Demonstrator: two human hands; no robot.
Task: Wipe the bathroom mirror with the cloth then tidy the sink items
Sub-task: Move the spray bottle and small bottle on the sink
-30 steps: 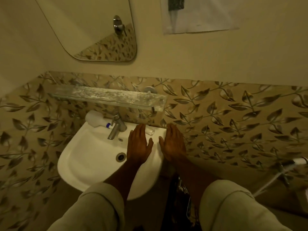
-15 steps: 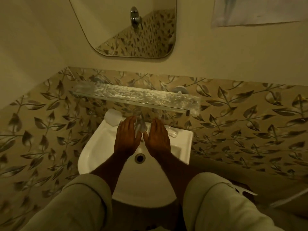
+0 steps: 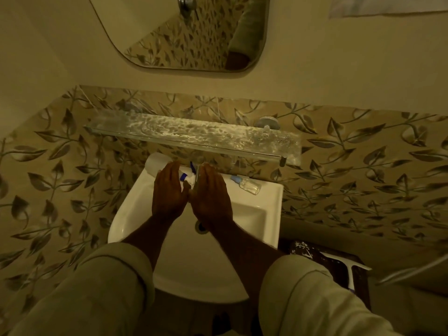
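Note:
My left hand [image 3: 169, 192] and my right hand [image 3: 211, 197] lie palm down, side by side, over the back of the white sink [image 3: 257, 209], on either side of the tap [image 3: 196, 174]. Neither holds anything and the fingers are straight. A white bottle with a blue cap [image 3: 157, 164] lies on the sink's back ledge, partly under my left fingers. A small clear bottle [image 3: 247, 185] lies on the ledge to the right of my right hand. The mirror [image 3: 184, 32] hangs on the wall above. No cloth is visible.
A stained glass shelf [image 3: 194, 134] juts out between mirror and sink, just above my fingertips. Leaf-patterned tiles cover the wall. A white squeegee [image 3: 349, 270] rests on a dark object low at the right of the sink. A hose [image 3: 412, 270] runs at far right.
The view has shifted right and closer, so the sink sits centred. Both hands moved from the sink's right rim to the tap, ending over its back ledge.

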